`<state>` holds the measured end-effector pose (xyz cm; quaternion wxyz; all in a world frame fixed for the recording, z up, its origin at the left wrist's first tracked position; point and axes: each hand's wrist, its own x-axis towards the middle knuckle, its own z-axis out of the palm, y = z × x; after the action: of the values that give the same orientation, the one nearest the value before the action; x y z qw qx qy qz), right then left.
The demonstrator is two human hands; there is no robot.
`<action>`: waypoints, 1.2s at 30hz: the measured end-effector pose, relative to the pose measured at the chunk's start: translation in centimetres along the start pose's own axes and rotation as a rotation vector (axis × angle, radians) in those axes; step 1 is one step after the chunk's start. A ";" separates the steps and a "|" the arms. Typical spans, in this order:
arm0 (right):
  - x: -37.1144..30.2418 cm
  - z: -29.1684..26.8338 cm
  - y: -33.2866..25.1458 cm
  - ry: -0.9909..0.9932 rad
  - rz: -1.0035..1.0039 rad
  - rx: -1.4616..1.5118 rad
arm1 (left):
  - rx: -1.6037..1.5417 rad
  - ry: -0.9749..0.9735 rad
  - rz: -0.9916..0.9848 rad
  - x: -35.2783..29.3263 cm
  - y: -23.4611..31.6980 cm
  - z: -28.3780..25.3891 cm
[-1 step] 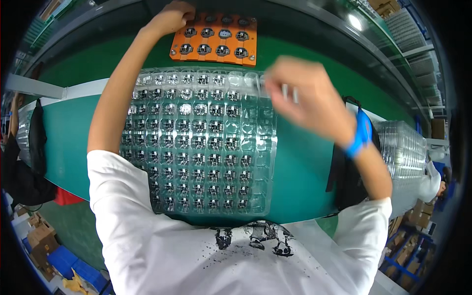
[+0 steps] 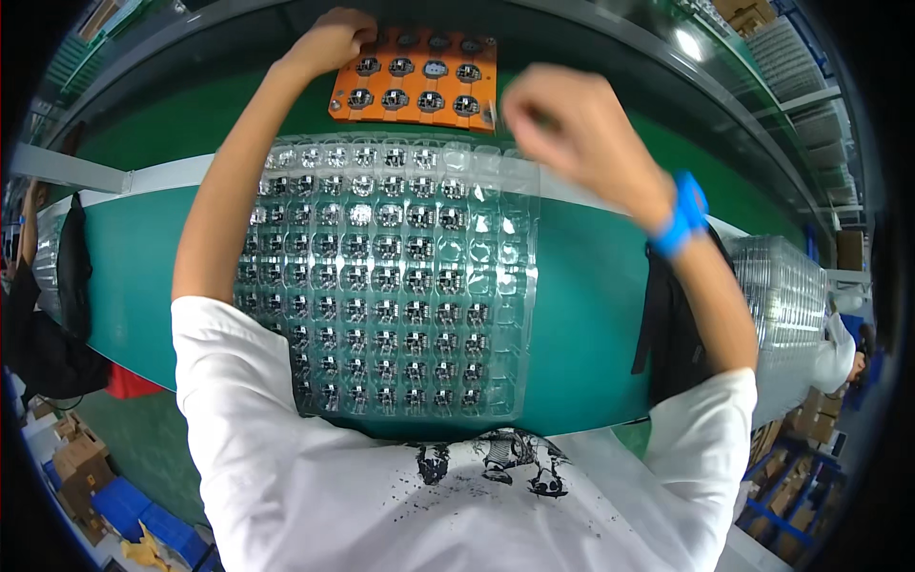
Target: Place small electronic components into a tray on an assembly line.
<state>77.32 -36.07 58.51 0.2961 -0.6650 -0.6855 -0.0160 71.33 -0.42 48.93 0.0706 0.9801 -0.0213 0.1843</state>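
Note:
My left hand is at the far left corner of an orange fixture plate, fingers curled down over a spot at its edge. What they pinch, if anything, is hidden. Round sockets in the plate hold small dark and silver parts; one socket in the middle row shows a pale round insert. The back row lies in shadow. My right hand, smeared by motion, hovers just right of the plate, and its fingers cannot be made out. Nearer me lies a clear blister tray with many similar small parts in its pockets.
Several tray pockets at the right hold nothing. The tray rests on a green mat. To the right are a black bag and a stack of clear trays. A metal rail stands at the left, near another person's arm.
My right hand has moved away from me and slightly left, from over the tray's far right corner to beside the orange plate. My left hand stays almost in place.

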 end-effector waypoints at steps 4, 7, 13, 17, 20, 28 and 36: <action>5.7 3.9 11.5 0.178 0.005 -0.269 | -0.056 0.149 -0.012 -0.1 1.8 0.1; 6.9 7.7 14.3 0.012 0.054 -0.256 | -0.002 0.159 0.016 -0.9 1.6 0.2; 8.7 7.6 15.8 -0.155 -0.029 -0.226 | -0.122 -0.065 -0.122 -1.0 1.6 -2.5; 9.9 7.1 15.4 -0.231 0.006 -0.142 | -0.079 0.152 -0.035 -2.7 6.0 -5.6; 10.8 6.7 15.2 -0.213 0.030 -0.159 | -0.254 0.090 0.118 -5.4 14.3 -7.2; 10.3 5.9 10.1 -0.143 0.206 -0.112 | -0.088 -0.142 0.145 -7.9 22.8 -2.6; 3.1 2.7 1.0 -0.346 0.084 0.082 | -0.145 0.032 -0.036 -3.3 8.3 -7.4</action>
<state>77.38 -32.09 57.26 0.2012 -0.6732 -0.6979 0.1390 65.06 -7.53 55.66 0.1450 0.9696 -0.0159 0.1964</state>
